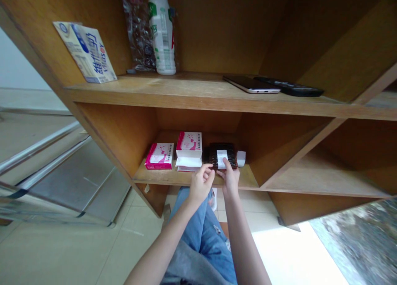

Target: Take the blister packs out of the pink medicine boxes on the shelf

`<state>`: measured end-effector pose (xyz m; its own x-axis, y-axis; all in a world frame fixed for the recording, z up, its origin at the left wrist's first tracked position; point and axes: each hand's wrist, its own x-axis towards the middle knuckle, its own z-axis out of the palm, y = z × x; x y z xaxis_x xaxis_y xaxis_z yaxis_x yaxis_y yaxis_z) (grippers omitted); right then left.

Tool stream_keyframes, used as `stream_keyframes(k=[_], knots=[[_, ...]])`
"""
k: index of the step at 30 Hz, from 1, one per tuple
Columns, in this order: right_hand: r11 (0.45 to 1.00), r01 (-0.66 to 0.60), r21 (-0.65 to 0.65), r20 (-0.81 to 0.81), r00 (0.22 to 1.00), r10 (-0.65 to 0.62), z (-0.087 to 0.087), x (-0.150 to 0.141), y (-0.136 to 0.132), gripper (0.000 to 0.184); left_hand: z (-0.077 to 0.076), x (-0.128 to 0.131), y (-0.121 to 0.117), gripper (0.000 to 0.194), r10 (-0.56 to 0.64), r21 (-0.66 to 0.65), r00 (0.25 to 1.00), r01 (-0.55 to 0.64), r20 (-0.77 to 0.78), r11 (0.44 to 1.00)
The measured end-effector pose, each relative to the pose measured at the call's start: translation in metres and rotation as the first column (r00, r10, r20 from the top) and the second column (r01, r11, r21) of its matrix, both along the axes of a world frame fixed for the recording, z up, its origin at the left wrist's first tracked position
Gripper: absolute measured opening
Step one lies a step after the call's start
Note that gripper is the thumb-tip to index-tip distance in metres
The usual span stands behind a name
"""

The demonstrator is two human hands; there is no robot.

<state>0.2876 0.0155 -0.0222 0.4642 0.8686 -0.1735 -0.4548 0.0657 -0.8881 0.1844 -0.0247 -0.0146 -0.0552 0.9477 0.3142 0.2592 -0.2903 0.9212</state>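
Observation:
On the lower shelf, a dark brown ribbed pack (pixel 213 152) lies with a white label (pixel 222 157) across its middle; it looks like a row of small brown vials, though I cannot be sure. My right hand (pixel 231 178) grips the front of this pack, thumb pressed on the label and fingers underneath. My left hand (pixel 201 182) is beside its left front corner, fingers curled and pinched together; what they hold, if anything, I cannot make out. Left of the pack stands a pink and white box (pixel 190 142) with a white flap towards me. Another pink and white box (pixel 160 155) lies further left.
The upper shelf (pixel 192 84) holds a smartphone (pixel 252 84), a black remote-like device (pixel 293 88), a white bottle (pixel 163 37), a clear plastic wrapper (pixel 139 37) and a Vitasoy carton (pixel 88 53). A metal-framed rack (pixel 77 177) stands at left. A wooden divider (pixel 297 153) bounds the compartment at right.

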Motion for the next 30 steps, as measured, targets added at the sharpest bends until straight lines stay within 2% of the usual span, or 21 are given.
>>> stream_keyframes(k=[3,5,13,24,30], knots=[[1.0,-0.016,-0.008,0.048,0.999,0.017,0.002,0.0,0.003,0.05,-0.022,0.008,0.005,0.033,0.024,-0.053,0.999,-0.022,0.042,0.998],[1.0,-0.017,-0.014,0.078,0.997,0.018,0.002,0.0,0.007,0.048,-0.029,0.01,0.009,0.039,0.048,-0.045,0.997,-0.045,0.065,0.998],[0.996,-0.094,0.002,0.153,0.984,0.093,0.001,0.006,0.02,0.039,-0.025,0.015,0.013,0.048,0.109,-0.04,0.987,-0.105,0.117,0.994],[0.985,-0.161,-0.059,0.286,0.943,0.171,0.003,0.026,0.027,0.031,-0.028,0.025,0.013,0.055,0.075,-0.03,0.993,-0.072,0.095,0.997],[0.97,-0.24,-0.033,0.233,0.942,0.241,0.005,0.034,0.036,0.024,-0.031,0.03,0.017,0.062,0.07,-0.017,0.994,-0.069,0.089,0.998]])
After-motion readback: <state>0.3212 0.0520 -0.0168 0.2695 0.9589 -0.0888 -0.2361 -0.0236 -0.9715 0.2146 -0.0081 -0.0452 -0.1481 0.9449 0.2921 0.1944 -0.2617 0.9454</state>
